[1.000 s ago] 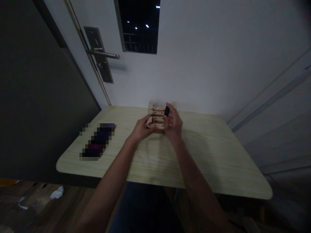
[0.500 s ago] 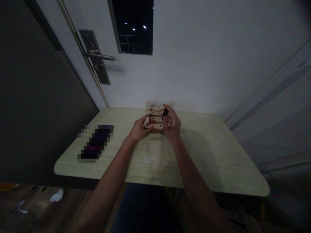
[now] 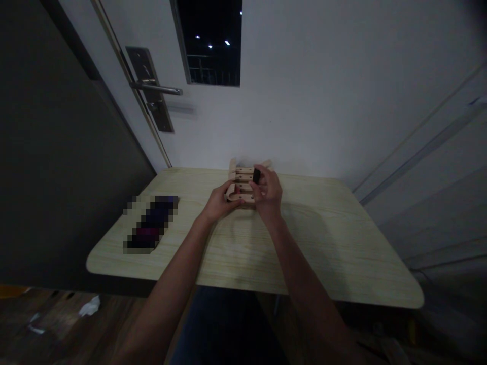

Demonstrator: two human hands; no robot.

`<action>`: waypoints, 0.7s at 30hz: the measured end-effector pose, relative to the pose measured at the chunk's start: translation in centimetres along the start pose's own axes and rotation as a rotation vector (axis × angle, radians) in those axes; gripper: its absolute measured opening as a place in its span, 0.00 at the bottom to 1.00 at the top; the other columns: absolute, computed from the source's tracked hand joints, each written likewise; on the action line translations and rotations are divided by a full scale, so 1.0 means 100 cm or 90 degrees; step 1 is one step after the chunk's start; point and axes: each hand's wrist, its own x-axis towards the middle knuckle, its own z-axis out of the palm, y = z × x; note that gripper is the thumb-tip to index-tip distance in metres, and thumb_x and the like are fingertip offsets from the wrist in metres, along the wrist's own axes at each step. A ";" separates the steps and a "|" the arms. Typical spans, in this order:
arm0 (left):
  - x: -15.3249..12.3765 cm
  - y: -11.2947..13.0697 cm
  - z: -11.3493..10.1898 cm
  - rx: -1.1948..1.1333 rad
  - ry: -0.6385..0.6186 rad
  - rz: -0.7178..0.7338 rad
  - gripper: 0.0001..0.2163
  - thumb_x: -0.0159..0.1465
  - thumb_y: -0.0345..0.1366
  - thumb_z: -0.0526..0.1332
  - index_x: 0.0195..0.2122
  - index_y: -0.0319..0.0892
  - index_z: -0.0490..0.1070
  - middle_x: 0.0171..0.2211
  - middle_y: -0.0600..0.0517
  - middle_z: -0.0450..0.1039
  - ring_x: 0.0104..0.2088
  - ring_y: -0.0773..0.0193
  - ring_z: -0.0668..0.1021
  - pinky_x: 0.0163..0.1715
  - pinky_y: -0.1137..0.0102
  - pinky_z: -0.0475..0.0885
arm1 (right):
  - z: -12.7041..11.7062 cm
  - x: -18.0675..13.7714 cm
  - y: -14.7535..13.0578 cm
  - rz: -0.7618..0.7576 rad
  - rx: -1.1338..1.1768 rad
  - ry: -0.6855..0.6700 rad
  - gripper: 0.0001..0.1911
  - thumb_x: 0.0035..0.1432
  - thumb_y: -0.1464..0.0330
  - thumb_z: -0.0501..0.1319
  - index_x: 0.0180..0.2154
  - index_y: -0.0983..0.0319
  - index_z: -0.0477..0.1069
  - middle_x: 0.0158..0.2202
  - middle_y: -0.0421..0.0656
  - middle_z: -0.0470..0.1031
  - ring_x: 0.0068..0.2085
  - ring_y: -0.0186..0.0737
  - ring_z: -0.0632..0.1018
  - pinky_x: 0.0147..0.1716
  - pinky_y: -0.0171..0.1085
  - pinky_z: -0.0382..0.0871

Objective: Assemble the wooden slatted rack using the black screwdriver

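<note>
A small pale wooden rack (image 3: 245, 198) with several crosswise slats and dark holes stands on the table near the wall. My left hand (image 3: 219, 202) grips its front left corner, thumb along the front slat and fingers round the side. Over the rack's right side, my right hand (image 3: 269, 195) pinches a short black-handled tool (image 3: 256, 176), shaped like a stubby screwdriver, between thumb and fingers. The handle is upright; its lower end is hidden by the hand. Something small and red (image 3: 238, 189) shows between the slats beside my left fingers.
The light wood-grain table (image 3: 323, 253) meets a white wall at the back. A dark, pixelated flat item (image 3: 152, 223) lies at its left. A door handle (image 3: 160, 89) juts out above the table. Crumpled white paper (image 3: 90, 306) is on the floor.
My right fingers have shifted on the black-handled tool, and its handle has gone from tilted to more upright, slightly left. My left hand and the rack stay in place.
</note>
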 end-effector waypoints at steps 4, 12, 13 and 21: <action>0.000 -0.002 0.000 0.001 0.002 0.009 0.20 0.50 0.37 0.68 0.44 0.37 0.70 0.36 0.50 0.75 0.35 0.63 0.76 0.37 0.70 0.70 | -0.001 -0.001 -0.004 -0.010 -0.024 -0.018 0.20 0.60 0.62 0.57 0.54 0.52 0.65 0.44 0.44 0.72 0.41 0.39 0.75 0.40 0.41 0.75; 0.000 -0.005 0.001 -0.005 0.000 0.020 0.17 0.51 0.37 0.68 0.41 0.38 0.70 0.36 0.50 0.75 0.36 0.63 0.75 0.37 0.70 0.70 | -0.003 -0.004 -0.001 -0.016 0.034 -0.050 0.20 0.64 0.64 0.50 0.57 0.52 0.59 0.53 0.43 0.71 0.48 0.40 0.75 0.44 0.43 0.75; 0.000 -0.005 0.001 0.000 0.000 0.019 0.17 0.51 0.37 0.68 0.40 0.38 0.70 0.35 0.51 0.75 0.35 0.63 0.75 0.36 0.71 0.70 | -0.002 -0.004 0.000 -0.017 0.033 -0.041 0.20 0.63 0.63 0.51 0.57 0.52 0.60 0.52 0.43 0.71 0.47 0.40 0.75 0.44 0.44 0.75; 0.000 -0.003 0.000 -0.009 -0.001 0.009 0.18 0.50 0.38 0.68 0.41 0.38 0.70 0.35 0.50 0.75 0.35 0.62 0.75 0.37 0.69 0.70 | 0.003 -0.001 -0.005 -0.042 -0.055 -0.013 0.18 0.60 0.62 0.56 0.52 0.54 0.65 0.42 0.44 0.71 0.39 0.40 0.74 0.41 0.44 0.74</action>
